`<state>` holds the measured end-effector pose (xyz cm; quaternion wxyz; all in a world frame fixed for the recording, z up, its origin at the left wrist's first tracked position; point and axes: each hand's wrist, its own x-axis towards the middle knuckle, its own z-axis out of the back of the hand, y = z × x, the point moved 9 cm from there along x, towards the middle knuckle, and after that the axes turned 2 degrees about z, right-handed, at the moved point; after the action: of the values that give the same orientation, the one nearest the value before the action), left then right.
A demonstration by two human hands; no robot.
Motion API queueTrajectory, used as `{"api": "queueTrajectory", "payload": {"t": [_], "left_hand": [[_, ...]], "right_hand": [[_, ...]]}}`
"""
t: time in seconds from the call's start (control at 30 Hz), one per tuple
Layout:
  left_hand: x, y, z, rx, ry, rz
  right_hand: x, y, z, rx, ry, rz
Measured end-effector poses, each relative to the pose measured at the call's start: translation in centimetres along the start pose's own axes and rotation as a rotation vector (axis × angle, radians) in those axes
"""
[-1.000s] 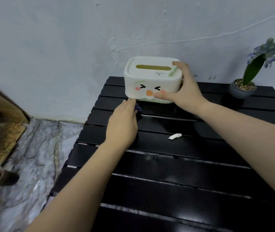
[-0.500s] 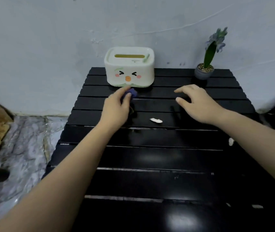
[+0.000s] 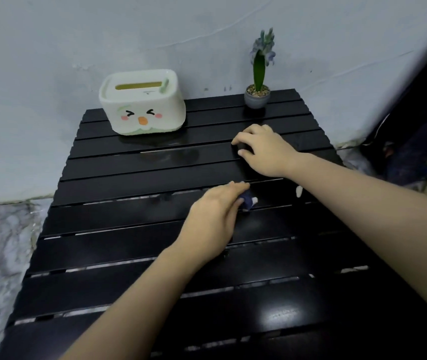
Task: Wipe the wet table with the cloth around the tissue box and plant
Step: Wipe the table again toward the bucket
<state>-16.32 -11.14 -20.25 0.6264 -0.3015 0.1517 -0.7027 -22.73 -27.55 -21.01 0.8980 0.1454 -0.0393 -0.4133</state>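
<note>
A black slatted table (image 3: 134, 255) fills the view. At its back left stands a cream tissue box (image 3: 142, 102) with a cartoon face. A small potted plant (image 3: 258, 93) with a purple flower stands at the back right. My left hand (image 3: 215, 219) presses a dark blue cloth (image 3: 247, 201) flat onto the middle slats; only a corner of the cloth shows past my fingers. My right hand (image 3: 267, 149) rests on the table farther back, fingers curled and apart, holding nothing. A wet sheen (image 3: 171, 154) lies in front of the box.
A small white scrap (image 3: 298, 191) lies beside my right forearm. More white specks (image 3: 354, 269) sit at the right edge. A pale wall rises directly behind the table. Marble floor (image 3: 2, 242) lies to the left, dark clutter (image 3: 415, 152) to the right.
My right hand let go of the tissue box and came down onto the table. My left hand slid the cloth from the box's front toward the table's middle.
</note>
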Motion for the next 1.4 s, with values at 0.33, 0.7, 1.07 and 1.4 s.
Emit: {"api": "queueTrajectory", "payload": {"t": [0.33,0.7,1.07,1.4], "left_hand": [[1.1,6.4,3.3,0.016,-0.219,0.388],[-2.1,-6.0,-3.7,-0.176,0.160,-0.178],[4.2,5.0,0.8,0.143,-0.217,0.476],[5.8,-6.4,-5.6,-0.196,0.004,-0.020]], "right_hand": [[-1.3,-1.1,0.5,0.049,0.033,0.059],[-6.9,-4.2,2.8,0.106,-0.084,-0.037],[-21.1,-6.0,3.4,0.030,-0.105,-0.284],[-23.8,-4.9,2.1,0.000,-0.165,-0.288]]}}
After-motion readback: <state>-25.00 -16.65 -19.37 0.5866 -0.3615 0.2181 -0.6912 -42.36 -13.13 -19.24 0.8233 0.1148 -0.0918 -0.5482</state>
